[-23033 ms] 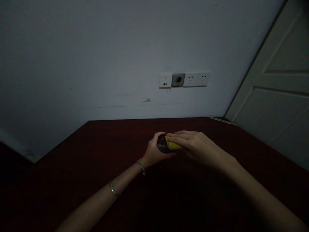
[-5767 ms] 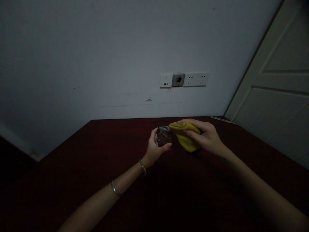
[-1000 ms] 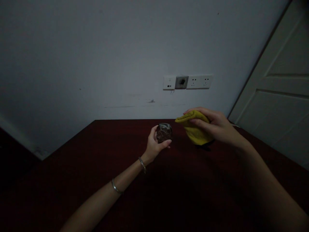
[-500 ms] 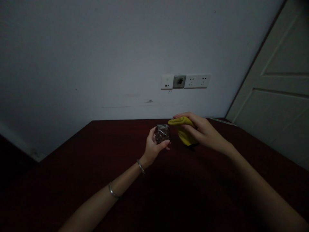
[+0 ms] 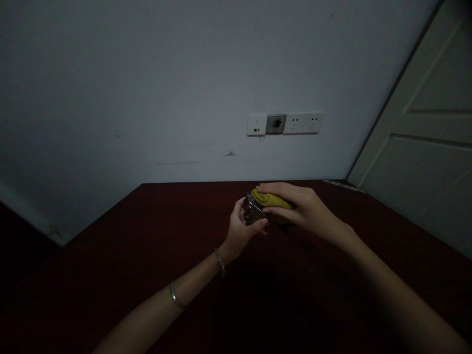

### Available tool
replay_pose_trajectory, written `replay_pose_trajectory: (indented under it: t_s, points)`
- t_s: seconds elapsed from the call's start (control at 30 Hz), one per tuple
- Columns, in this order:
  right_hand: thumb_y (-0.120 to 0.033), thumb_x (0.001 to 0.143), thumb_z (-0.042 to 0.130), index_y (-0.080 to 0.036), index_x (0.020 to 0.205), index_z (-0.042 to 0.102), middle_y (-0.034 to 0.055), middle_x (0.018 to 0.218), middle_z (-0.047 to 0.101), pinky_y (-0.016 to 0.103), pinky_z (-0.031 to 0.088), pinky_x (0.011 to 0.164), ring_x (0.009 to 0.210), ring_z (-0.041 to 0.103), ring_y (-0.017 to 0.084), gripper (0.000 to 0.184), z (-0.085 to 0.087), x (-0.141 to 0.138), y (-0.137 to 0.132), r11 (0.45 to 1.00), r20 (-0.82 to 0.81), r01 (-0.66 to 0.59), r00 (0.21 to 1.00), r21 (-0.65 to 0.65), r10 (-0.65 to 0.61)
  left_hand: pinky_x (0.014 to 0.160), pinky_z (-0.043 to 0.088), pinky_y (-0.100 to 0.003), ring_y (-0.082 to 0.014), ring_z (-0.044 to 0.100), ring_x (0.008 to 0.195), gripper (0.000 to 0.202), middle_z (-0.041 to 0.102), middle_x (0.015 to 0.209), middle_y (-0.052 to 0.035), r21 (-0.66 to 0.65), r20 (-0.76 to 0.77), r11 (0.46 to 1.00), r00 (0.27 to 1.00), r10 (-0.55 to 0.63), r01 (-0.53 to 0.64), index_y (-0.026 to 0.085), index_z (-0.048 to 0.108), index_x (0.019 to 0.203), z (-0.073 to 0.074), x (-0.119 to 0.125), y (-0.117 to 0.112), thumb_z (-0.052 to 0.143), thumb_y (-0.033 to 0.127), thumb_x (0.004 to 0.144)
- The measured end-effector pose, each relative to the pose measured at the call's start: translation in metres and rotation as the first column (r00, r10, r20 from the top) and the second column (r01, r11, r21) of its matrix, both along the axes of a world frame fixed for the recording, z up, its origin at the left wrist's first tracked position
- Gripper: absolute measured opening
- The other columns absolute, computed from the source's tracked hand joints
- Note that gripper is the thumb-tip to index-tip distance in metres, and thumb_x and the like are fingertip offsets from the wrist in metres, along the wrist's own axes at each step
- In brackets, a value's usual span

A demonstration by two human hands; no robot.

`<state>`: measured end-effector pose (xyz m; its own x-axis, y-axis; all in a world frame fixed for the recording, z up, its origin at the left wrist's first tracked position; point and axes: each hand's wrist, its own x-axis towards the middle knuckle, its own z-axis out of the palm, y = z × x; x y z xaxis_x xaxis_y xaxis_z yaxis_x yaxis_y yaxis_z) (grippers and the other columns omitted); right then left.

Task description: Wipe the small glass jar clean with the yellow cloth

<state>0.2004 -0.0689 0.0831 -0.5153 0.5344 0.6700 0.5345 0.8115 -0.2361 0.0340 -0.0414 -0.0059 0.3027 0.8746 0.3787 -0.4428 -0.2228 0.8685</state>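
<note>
My left hand (image 5: 239, 231) is wrapped round a small dark glass (image 5: 251, 213), held just above the dark red table (image 5: 155, 236). My right hand (image 5: 302, 209) grips a folded yellow cloth (image 5: 269, 199) and presses its end against the top of the glass. Both hands meet over the middle of the table. Two thin bracelets sit on my left wrist and forearm. The room is dim, so the glass shows little detail.
A white wall stands behind the table with a row of sockets and a switch (image 5: 285, 123). A pale panelled door (image 5: 424, 147) rises at the right. A thin light strip (image 5: 341, 185) lies at the table's far right corner.
My right hand has brought the yellow cloth leftward from beside the glass onto its top. The left hand has tipped the glass slightly and stayed in place.
</note>
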Motion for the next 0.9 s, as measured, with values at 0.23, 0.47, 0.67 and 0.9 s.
replay_pose_trajectory:
  t_s: [0.23,0.47,0.67,0.9]
  points:
    - [-0.023,0.087,0.059,-0.016,0.121,0.059,0.0092,0.122,0.063,0.034,0.046,0.100,0.116,0.056,0.020,0.035,-0.002,-0.001,-0.005,0.995,0.035,-0.085,0.996,0.056,0.083,0.052,0.058,-0.024,-0.0157,0.059,0.078,0.069,0.054,0.105,-0.0081,0.020,0.017,0.999,1.000,0.026,-0.027,0.018,0.040,0.115,-0.002,-0.001,0.004,0.080,0.031,0.060]
    - [-0.028,0.086,0.060,-0.019,0.112,0.063,0.0057,0.113,0.068,0.028,0.051,0.089,0.103,0.064,0.017,0.028,0.010,0.001,-0.018,0.995,0.084,-0.082,0.993,-0.060,0.087,0.052,0.057,-0.023,-0.0180,0.060,0.083,0.070,0.054,0.108,-0.0104,0.032,0.022,0.999,1.000,0.021,-0.022,0.017,0.041,0.115,-0.003,-0.007,0.007,0.081,0.032,0.059]
    - [-0.028,0.083,0.063,-0.021,0.105,0.067,0.0040,0.105,0.071,0.028,0.054,0.080,0.089,0.068,0.017,0.023,0.012,0.009,-0.016,0.996,-0.095,0.088,0.992,0.018,-0.086,0.050,0.056,-0.024,-0.0156,0.061,0.074,0.073,0.054,0.108,-0.0114,0.007,-0.036,0.999,0.998,0.041,-0.041,0.017,0.038,0.116,-0.004,-0.007,0.007,0.081,0.033,0.060]
    - [-0.028,0.086,0.060,-0.021,0.114,0.063,0.0064,0.112,0.069,0.035,0.054,0.087,0.100,0.065,0.020,0.029,0.002,0.007,-0.006,0.998,-0.042,0.035,0.999,0.049,-0.033,0.054,0.056,-0.024,-0.0169,0.061,0.079,0.075,0.052,0.113,-0.0123,0.017,-0.061,1.000,0.998,0.025,-0.024,0.018,0.037,0.119,-0.004,-0.004,0.001,0.081,0.030,0.059]
